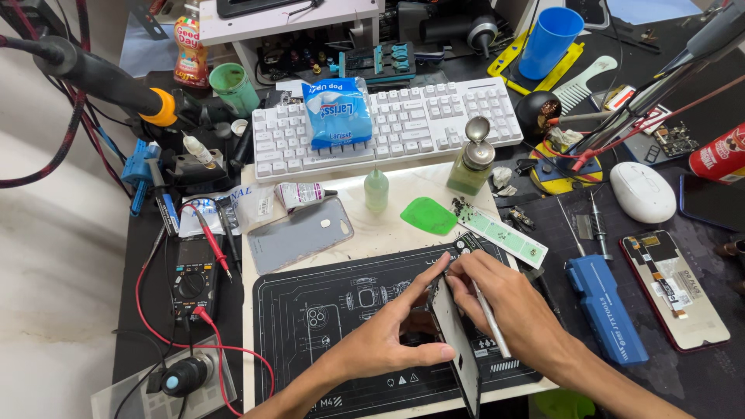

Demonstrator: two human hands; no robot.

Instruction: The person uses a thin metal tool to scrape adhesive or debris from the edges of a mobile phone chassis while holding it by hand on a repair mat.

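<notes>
Phone (454, 341) stands on edge on the black work mat (310, 310), long axis running toward the camera. Left hand (388, 334) clamps it from the left; right hand (504, 310), pinching a thin metal tool (490, 320), works its far top corner

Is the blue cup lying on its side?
No, the blue cup stands upright behind the keyboard, mouth up.
</notes>
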